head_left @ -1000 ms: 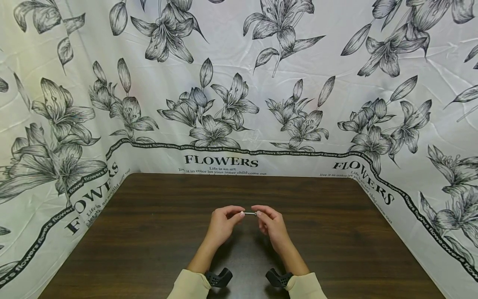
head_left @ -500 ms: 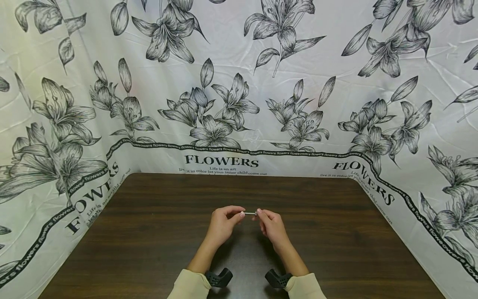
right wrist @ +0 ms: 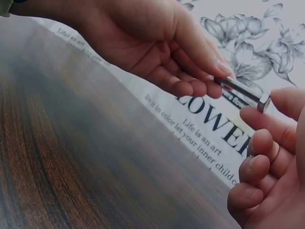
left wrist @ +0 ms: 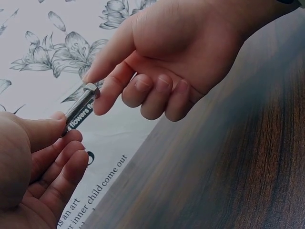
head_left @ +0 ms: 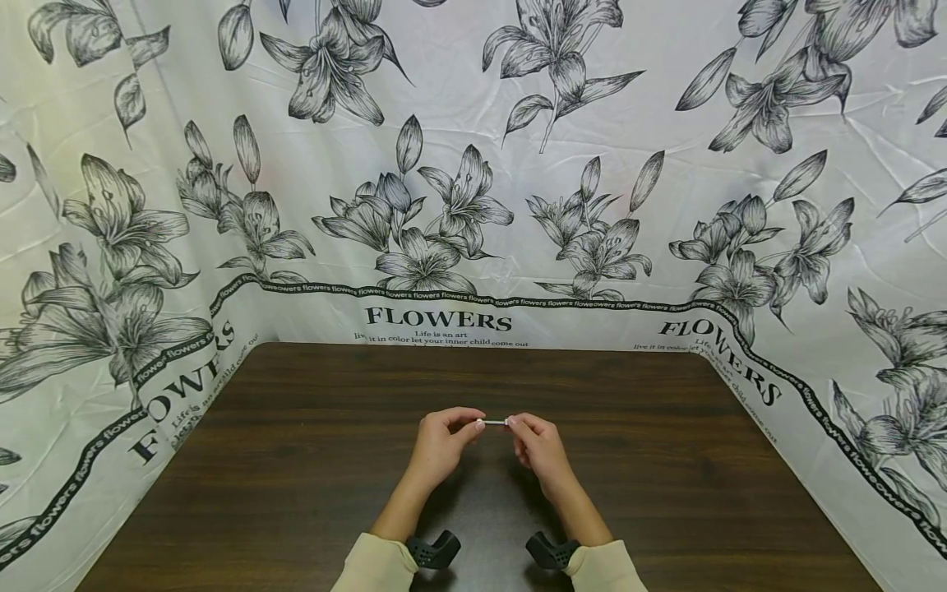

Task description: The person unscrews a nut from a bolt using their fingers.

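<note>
A small silver threaded bolt (head_left: 495, 423) is held level between my hands, above the dark table. My left hand (head_left: 438, 444) pinches its left end between thumb and fingertips, which hide that end. At the other end is a hexagonal piece (left wrist: 91, 88), with the thumb and index finger of my right hand (head_left: 543, 455) around it. In the right wrist view, the same hexagonal end (right wrist: 264, 102) sits between those two fingertips, while the other right fingers curl in loosely. Bare thread (right wrist: 243, 89) shows between the hands.
The brown wood-grain table (head_left: 333, 395) lies beneath both forearms. White cloth (head_left: 473, 271) with black flower drawings and lettering hangs behind it and along both sides. Each wrist carries a black strapped device (head_left: 434, 550) below a cream sleeve (head_left: 379, 564).
My right thumb and index finger have shifted around the hexagonal end; the index finger has drawn back from its stretched position. My left hand has kept its place and its grip.
</note>
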### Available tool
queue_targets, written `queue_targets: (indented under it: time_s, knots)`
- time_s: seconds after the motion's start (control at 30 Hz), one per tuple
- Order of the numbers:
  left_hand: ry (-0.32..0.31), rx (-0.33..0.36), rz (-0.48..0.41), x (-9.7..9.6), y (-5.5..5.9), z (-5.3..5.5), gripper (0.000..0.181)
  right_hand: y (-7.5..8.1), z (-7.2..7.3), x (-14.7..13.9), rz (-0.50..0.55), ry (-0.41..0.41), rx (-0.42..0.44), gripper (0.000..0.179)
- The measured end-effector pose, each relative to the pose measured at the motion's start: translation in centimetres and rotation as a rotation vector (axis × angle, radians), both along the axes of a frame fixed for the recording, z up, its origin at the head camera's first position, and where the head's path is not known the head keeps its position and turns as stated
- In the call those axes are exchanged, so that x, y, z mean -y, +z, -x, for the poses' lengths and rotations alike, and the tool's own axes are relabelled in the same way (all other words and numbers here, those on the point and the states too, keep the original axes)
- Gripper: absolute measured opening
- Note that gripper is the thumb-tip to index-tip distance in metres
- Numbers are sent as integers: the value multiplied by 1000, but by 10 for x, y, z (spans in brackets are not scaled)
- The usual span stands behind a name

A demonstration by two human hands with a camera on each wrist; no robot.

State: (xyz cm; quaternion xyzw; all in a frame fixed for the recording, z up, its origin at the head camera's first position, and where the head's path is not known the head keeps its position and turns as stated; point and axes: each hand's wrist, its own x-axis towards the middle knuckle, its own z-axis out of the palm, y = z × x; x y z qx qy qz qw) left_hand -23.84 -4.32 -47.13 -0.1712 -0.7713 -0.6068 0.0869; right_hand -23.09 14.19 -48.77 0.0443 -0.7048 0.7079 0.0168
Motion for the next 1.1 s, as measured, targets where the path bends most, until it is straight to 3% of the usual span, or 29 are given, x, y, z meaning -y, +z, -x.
queue_targets:
  time_s: [0.13,0.2,0.37,0.43,0.53,0.63,0.87,1.1]
  knots:
    - [3,5,-2,0,0,0,8,0,-1,0,34,7,-6,30]
    - [3,9,-2,0,-1,0,8,8,-5,0,48,28,-8,26]
    - [6,12,-4,-1,24,-15,8,30,-17,1,62,86,-38,19]
    - [10,12,-3,-2,35,-22,8,30,-18,1,68,96,-55,20]
    - [13,22,1,-2,36,-23,9,29,-17,0,76,107,-77,23]
    - [8,15,-2,-2,33,-21,9,28,-17,0,80,112,-100,25]
    - [4,21,-23,-1,2,-1,10,27,-17,1,82,88,-136,25]
    - [-6,31,-27,0,-2,1,8,23,-14,0,79,83,-122,25]
